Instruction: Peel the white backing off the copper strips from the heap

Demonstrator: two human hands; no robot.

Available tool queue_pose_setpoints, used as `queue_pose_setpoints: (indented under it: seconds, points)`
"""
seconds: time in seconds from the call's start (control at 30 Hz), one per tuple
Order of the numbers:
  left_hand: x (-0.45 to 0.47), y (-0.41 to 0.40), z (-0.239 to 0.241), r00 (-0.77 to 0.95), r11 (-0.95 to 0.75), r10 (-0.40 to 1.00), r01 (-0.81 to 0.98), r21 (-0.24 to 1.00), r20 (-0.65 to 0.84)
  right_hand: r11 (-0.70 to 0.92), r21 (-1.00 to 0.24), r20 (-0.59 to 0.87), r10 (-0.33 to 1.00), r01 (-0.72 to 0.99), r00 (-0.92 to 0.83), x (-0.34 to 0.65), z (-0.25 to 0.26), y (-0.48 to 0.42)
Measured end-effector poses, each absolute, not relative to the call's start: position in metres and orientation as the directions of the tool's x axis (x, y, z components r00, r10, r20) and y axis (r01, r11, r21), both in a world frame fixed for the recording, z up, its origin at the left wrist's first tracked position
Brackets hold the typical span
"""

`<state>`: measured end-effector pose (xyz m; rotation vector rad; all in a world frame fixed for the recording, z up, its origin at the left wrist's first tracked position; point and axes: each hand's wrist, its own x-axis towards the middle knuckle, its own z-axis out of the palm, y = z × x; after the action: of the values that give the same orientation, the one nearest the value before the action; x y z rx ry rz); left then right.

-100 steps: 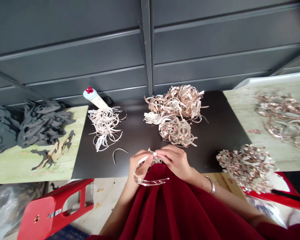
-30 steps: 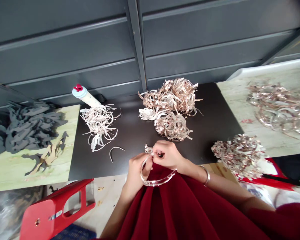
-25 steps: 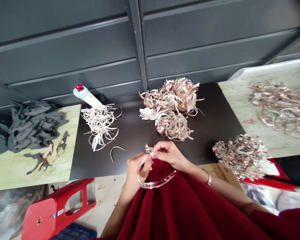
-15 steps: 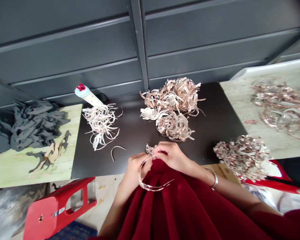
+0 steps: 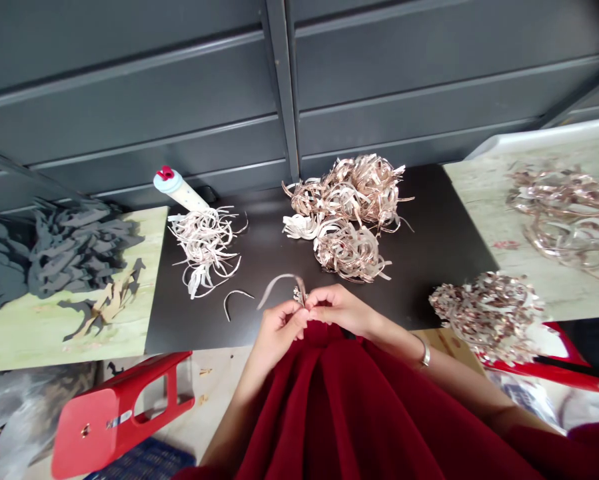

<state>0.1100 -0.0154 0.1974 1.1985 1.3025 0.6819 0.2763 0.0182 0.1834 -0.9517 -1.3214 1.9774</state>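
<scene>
At the table's front edge my left hand [image 5: 284,331] and my right hand [image 5: 340,311] meet, fingertips pinched together. Between them they grip a thin pale metallic strap [image 5: 282,278], whose free part arches up and to the left over the tabletop. A small crinkled end [image 5: 297,294] shows just behind my fingers; part of it is hidden. On the black tabletop [image 5: 264,247] to the left lies one loose curved strip [image 5: 228,300]. Beyond my hands are heaps of rose-gold straps [image 5: 352,250], and at the left a heap of thin white strips [image 5: 204,240].
A pale bottle with a red top [image 5: 179,189] stands by the dark panelled wall [image 5: 179,100]. Dark grey cut pieces [image 5: 84,247] are piled at left. A bundle of crinkled metallic straps [image 5: 489,313] sits at right. A red stool [image 5: 94,420] is below the table.
The strap has swung from hanging in a loop below my hands to arching above them at the left. My left hand has turned a little; both hands stay together.
</scene>
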Motion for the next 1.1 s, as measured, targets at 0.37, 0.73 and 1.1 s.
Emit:
queue_pose_setpoints:
  seconds: [0.37, 0.73, 1.1]
  points:
    - [0.099, -0.011, 0.210, 0.421, 0.082, 0.875, 0.357, 0.930, -0.238, -0.533, -0.824, -0.285, 0.685, -0.194, -0.670, 0.277, 0.181, 0.015]
    - [0.105, -0.021, 0.198, 0.186, -0.109, 0.982, 0.404, 0.908, 0.035, -0.468, -0.855, -0.218, 0.714, -0.223, -0.665, 0.295, 0.167, 0.023]
    - [0.111, -0.020, 0.202, 0.228, -0.251, 0.963, 0.582, 0.773, 0.141, -0.008, -0.995, -0.052, 0.888, 0.098, -0.457, 0.278, 0.181, 0.016]
